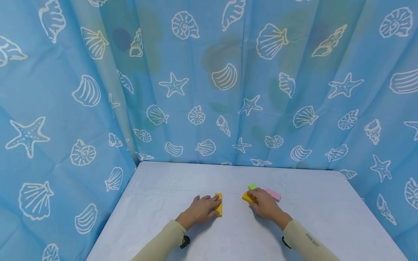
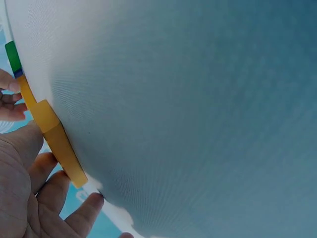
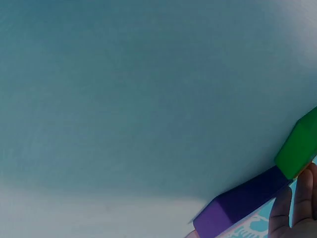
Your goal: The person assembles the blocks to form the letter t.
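A yellow-orange rectangular block (image 1: 220, 208) lies on the table, its long side pointing away from me. My left hand (image 1: 200, 211) rests on it, fingers stretched across the top and thumb by the near end. To the right, my right hand (image 1: 266, 204) holds a second yellow block (image 1: 247, 197) between thumb and fingertips, covering part of it. Just behind that hand, a green block (image 1: 252, 186) peeks out. A pink block (image 1: 273, 194) lies at its right side. In the right wrist view, a green block (image 3: 299, 146) meets a purple-looking block (image 3: 240, 201) beside the fingers.
The table (image 1: 176, 181) has a white cover and rounded far corners. Blue curtains (image 1: 202, 90) with white shells and starfish hang behind it and along both sides. Beige sleeves (image 1: 163, 239) and dark wristbands (image 1: 185, 241) show at the wrists.
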The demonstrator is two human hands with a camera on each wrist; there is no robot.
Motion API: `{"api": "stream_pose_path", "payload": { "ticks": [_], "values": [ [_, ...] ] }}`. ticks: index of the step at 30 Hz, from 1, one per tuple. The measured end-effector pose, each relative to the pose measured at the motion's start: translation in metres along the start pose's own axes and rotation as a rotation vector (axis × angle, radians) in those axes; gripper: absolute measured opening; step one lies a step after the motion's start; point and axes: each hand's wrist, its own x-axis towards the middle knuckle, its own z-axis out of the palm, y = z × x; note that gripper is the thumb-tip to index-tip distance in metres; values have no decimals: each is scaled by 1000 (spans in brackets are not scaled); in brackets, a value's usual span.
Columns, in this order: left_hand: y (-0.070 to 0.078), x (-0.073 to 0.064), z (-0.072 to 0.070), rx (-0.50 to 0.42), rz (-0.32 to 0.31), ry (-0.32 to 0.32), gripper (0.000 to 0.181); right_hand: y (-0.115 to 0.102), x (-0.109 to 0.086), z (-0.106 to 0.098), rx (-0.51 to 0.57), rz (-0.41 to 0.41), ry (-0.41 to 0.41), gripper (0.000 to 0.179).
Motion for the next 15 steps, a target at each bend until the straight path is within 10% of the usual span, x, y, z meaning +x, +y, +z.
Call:
{"api": "stream_pose_path", "payload": {
  "ticks": [15],
  "values": [
    [3,-3,-4,-14,4,4,54,-11,6,-8,-57,14,-52,31]
  ]
}}
